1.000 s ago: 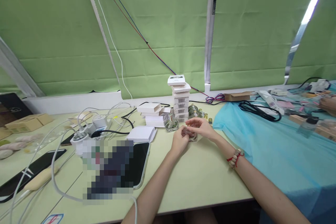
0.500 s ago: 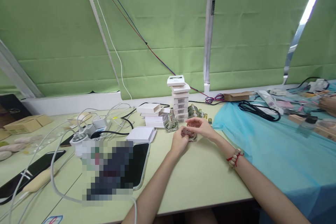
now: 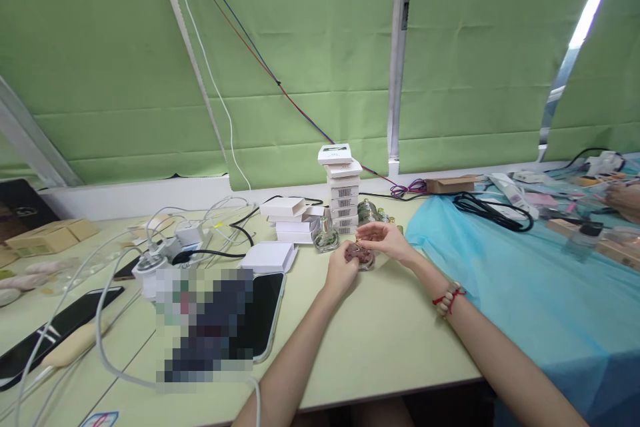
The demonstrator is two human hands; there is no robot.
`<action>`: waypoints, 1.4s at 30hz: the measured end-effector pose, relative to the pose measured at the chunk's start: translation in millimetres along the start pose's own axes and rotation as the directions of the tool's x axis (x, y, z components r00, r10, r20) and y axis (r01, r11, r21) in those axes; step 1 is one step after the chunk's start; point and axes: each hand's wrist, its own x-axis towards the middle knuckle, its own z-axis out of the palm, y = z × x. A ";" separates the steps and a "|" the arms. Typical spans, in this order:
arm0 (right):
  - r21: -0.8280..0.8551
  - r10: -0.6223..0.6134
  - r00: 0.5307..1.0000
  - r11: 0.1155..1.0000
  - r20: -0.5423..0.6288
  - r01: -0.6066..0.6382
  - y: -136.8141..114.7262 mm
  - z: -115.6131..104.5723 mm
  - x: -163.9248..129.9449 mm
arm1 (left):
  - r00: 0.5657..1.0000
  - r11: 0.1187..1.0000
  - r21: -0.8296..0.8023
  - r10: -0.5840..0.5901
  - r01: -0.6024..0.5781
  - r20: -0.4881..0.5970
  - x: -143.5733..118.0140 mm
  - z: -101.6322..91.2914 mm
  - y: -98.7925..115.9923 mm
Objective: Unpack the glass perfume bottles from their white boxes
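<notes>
My left hand [image 3: 343, 265] is closed around a small, squat glass bottle [image 3: 367, 261] on the table; its contents look reddish-brown. Above the bottle's neck, my right hand [image 3: 387, 241] has its fingertips pinched together, but whatever is between them is too small to make out. A similar clear glass bottle [image 3: 326, 239] with a silvery neck stands to the left. Behind my right hand are greenish glass bottles [image 3: 369, 211] and several small gold-coloured caps [image 3: 392, 221].
A tall stack of white boxes [image 3: 344, 193] rises behind the bottles, with more white boxes [image 3: 295, 227] to its left. A dark-screened phone [image 3: 263, 313] and tangled cables lie left. Blue sheeting [image 3: 525, 293] covers the right side, where another person's hand [image 3: 623, 199] shows.
My right hand has shifted slightly, its fingertips drawing closer together over the bottle's neck. My left hand stays around the bottle.
</notes>
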 end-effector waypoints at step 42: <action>0.052 0.040 0.999 0.998 -0.015 -0.039 -0.5 1.2 -0.1 | 0.998 0.983 0.170 0.066 -0.064 -0.009 1.2 -1.2 -7.9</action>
